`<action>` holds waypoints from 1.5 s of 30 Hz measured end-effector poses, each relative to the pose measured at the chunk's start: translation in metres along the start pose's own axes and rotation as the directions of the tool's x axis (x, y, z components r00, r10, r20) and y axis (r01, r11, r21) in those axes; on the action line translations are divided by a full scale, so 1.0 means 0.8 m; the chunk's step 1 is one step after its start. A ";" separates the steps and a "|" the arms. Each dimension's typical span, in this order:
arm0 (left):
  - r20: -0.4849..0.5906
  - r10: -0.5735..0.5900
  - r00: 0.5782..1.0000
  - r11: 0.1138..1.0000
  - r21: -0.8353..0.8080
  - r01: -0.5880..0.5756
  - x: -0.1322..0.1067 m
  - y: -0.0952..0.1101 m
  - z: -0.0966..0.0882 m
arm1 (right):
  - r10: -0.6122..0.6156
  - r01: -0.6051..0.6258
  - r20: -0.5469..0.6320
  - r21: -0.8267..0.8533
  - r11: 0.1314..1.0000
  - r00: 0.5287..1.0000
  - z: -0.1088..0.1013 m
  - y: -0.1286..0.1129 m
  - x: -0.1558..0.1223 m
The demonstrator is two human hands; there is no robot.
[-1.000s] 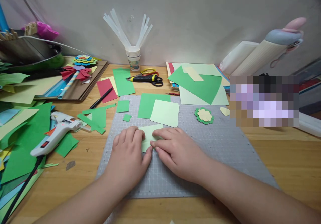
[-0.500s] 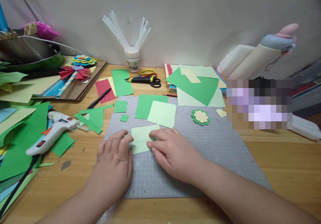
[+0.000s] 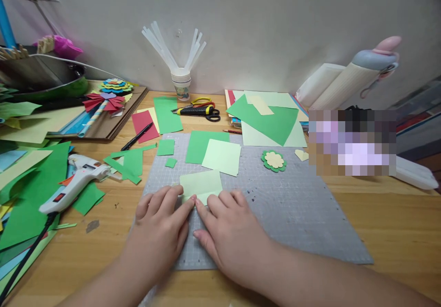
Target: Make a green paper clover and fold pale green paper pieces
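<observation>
Item: pale green paper piece (image 3: pixel 201 184), a small rectangle lying flat on the grey cutting mat (image 3: pixel 292 215), left of the mat's middle and towards its near half.
Left hand (image 3: pixel 161 226): spread nearly flat, palm down on the mat's near left part; fingertips press the paper's near left corner. It grips nothing.
Right hand (image 3: pixel 230 233): also flat and spread, fingertips on the paper's near edge, touching the left fingertips; it presses rather than grips.
Progress, as judged: a narrow band along the near edge looks turned over and is being creased; the rest of the sheet is flat and unfolded, so the folding seems barely begun.
Far side of mat: pale green square (image 3: pixel 222 157) overlapping a dark green sheet (image 3: pixel 203 145), just beyond the paper.
Mat, far right of middle: paper flower (image 3: pixel 274 160), well apart from the hands.
Open room: the mat's right half is bare; its near strip is under the wrists.
Left of mat: glue gun (image 3: pixel 74 183) among green scraps, close to the mat's left edge.
Beyond mat: scissors (image 3: pixel 201 109), against the wall side.
</observation>
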State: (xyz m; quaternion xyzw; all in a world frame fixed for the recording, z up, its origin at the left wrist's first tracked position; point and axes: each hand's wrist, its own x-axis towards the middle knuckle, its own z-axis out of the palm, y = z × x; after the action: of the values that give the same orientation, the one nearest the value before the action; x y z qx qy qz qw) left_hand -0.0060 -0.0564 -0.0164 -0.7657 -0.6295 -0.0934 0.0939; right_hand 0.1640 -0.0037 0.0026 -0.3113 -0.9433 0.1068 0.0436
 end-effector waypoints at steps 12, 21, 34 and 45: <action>0.023 -0.006 1.000 1.000 -0.005 0.006 -0.003 0.000 0.002 | 0.158 -0.140 0.151 -0.126 0.982 0.976 -0.020 0.007 0.001; 0.143 0.077 0.987 0.997 -0.023 -0.074 0.035 0.009 -0.020 | 0.124 -0.115 0.053 -0.151 0.982 0.991 -0.026 0.024 0.006; 0.114 0.255 0.960 0.967 -0.044 -0.252 0.073 0.011 -0.004 | 0.467 -0.122 -0.285 0.735 0.667 0.837 0.004 0.075 0.027; 0.394 -0.399 0.828 0.029 -0.897 0.440 0.084 -0.016 -0.010 | 0.365 0.023 -0.561 0.567 0.824 0.743 -0.002 0.064 0.019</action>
State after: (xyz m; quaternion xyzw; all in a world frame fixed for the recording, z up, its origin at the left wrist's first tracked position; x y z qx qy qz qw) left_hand -0.0060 0.0072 0.0090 -0.4258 -0.6178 -0.4800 -0.4546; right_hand 0.1814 0.0458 -0.0072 -0.3925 -0.7647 0.2567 0.4418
